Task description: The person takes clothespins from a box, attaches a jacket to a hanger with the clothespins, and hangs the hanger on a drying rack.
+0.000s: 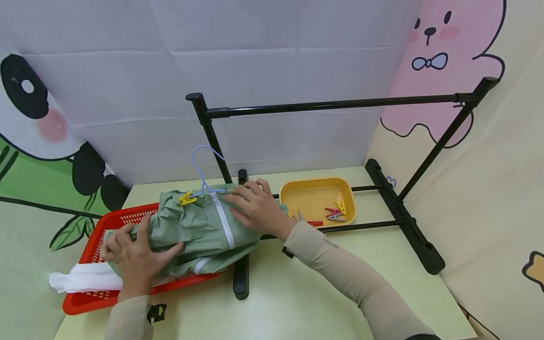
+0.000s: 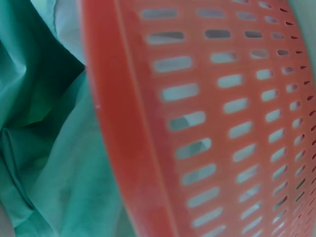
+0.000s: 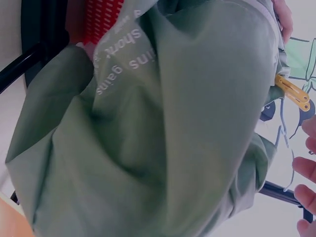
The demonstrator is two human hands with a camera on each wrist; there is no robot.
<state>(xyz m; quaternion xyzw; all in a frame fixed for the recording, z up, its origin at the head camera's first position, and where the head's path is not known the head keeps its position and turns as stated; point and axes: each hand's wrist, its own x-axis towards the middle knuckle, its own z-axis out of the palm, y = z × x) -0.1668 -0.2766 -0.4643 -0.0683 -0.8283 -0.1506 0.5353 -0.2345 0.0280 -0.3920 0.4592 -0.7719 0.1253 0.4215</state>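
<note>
My left hand [image 1: 135, 259] grips the green jacket [image 1: 199, 226] at 9 o'clock, right hand [image 1: 255, 208] spread flat on it, hiding most of the red basket [image 1: 85, 302].

- Both arms wear snug beige sleeves [image 1: 352, 278] down to the wrists.
- Small dark print on the right sleeve.
- Black clip [image 1: 156, 313] at the left wrist.
- Hands bare.

A sage-green zip jacket [image 1: 199, 226] lies bunched across the red slotted basket [image 1: 85, 302], its white zipper facing up. A light-blue hanger [image 1: 203, 165] sits in its collar, where a yellow clothespin [image 1: 186, 199] is clipped.
</note>
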